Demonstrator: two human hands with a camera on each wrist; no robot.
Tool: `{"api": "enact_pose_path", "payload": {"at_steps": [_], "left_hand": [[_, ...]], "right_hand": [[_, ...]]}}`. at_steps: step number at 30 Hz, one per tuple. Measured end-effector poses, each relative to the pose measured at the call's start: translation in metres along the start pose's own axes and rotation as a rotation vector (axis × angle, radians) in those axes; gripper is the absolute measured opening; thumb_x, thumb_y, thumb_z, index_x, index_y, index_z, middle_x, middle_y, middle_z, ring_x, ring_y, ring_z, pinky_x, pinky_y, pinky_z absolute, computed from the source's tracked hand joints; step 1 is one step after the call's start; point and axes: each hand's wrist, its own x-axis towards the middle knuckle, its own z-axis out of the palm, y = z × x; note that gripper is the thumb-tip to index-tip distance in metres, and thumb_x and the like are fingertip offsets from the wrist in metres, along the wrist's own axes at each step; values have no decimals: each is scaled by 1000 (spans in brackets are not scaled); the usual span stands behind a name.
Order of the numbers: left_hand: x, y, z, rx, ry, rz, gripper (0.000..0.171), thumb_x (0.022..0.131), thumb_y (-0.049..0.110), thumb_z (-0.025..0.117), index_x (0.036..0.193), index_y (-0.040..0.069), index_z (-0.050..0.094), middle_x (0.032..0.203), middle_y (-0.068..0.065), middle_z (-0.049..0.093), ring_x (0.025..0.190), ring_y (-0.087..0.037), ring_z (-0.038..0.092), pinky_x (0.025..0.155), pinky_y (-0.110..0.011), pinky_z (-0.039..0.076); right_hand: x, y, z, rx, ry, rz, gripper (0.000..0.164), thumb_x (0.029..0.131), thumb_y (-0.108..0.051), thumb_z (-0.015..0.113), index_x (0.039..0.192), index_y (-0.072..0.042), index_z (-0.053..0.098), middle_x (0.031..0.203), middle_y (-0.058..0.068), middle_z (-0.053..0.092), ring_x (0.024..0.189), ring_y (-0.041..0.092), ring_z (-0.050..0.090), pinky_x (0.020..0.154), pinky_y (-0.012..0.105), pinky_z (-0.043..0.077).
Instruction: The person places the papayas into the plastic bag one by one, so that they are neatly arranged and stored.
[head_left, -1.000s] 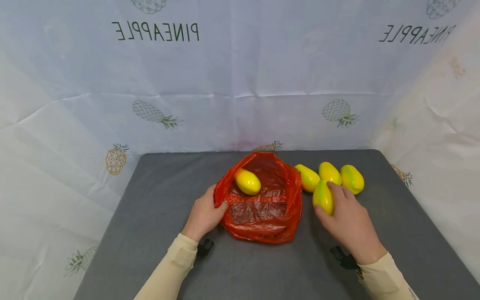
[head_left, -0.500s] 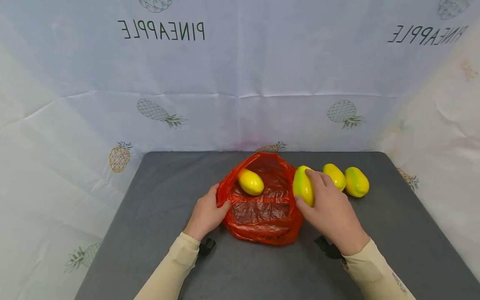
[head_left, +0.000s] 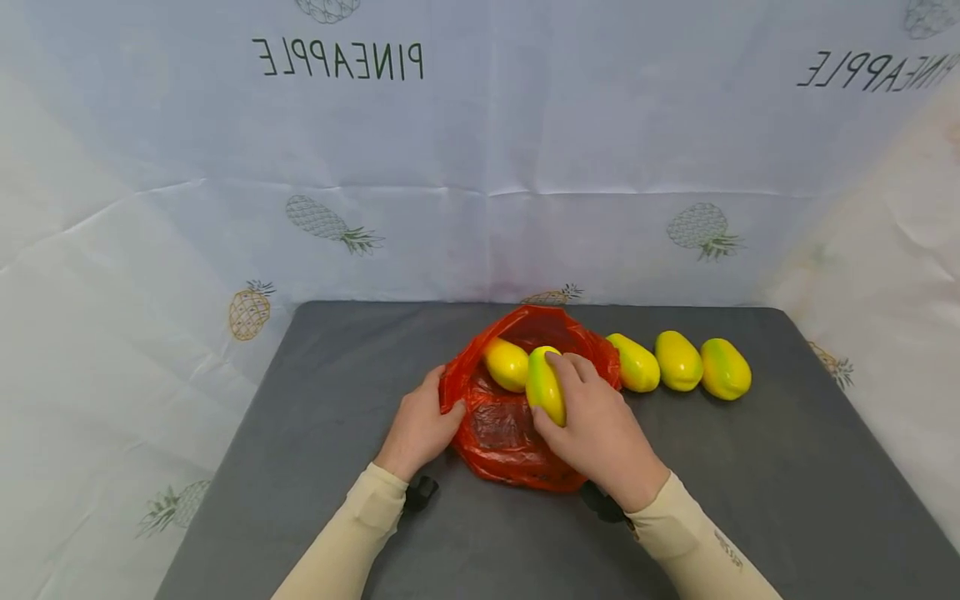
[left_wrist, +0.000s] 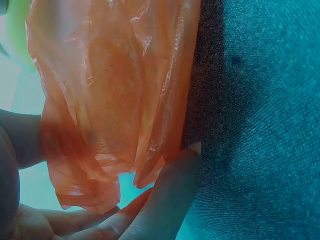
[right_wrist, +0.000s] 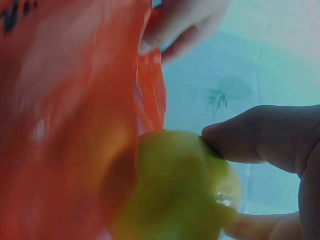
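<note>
A red plastic bag (head_left: 495, 450) stands with its mouth open toward me in the middle of the table. My left hand (head_left: 420, 425) pinches the left edge of its mouth between thumb and fingers; the left wrist view shows the thin film (left_wrist: 115, 90) bunched there. One yellow mango-like fruit (head_left: 506, 365) lies inside the bag at the left. Over the bag's opening, my right hand (head_left: 600, 425) grips a yellow-green mango-like fruit (head_left: 545, 387) by its sides. In the right wrist view that fruit (right_wrist: 175, 185) is partly hidden by the bag's film.
Three more yellow fruits, a near one (head_left: 636, 364), a middle one (head_left: 678, 361) and a far-right one (head_left: 726, 369), lie in a row right of the bag. The dark grey table (head_left: 337, 358) meets a pineapple-printed cloth (head_left: 480, 150) at its back edge.
My right hand has carried the gripped fruit leftward from beside the other fruits to over the bag's mouth. The left hand keeps its hold on the bag's edge.
</note>
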Motion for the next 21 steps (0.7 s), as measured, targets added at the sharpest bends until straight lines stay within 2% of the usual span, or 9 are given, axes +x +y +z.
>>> {"api": "enact_pose_path", "payload": {"at_steps": [5,11,16,21], "left_hand": [[0,0,-1,14,3,-2,72,102,26,68,164,1,40,152,-20,64,124,-35,72,105,-55,60],[-1,0,-1,3,15,19,70,101,25,69,162,1,43,145,-20,68,114,-33,74,98,-52,64],[-2,0,-2,-4,20,18,70,100,25,69,161,2,43,142,-18,70,107,-30,75,95,-51,65],[-1,1,-3,1,20,-2,71,101,25,70,162,2,42,144,-19,69,110,-32,75,98,-52,64]], "right_hand": [[2,-13,16,11,2,-41,74,92,-35,81,155,-7,52,149,16,59,104,30,71,92,51,64],[4,-27,33,20,-18,-51,75,90,-36,83,154,-9,54,147,15,61,108,30,70,96,53,63],[6,-33,45,25,-37,-68,73,90,-34,83,153,-10,55,145,13,62,107,29,69,97,53,62],[8,-35,56,31,-47,-77,73,90,-34,83,153,-10,55,147,12,61,110,28,69,98,52,62]]}}
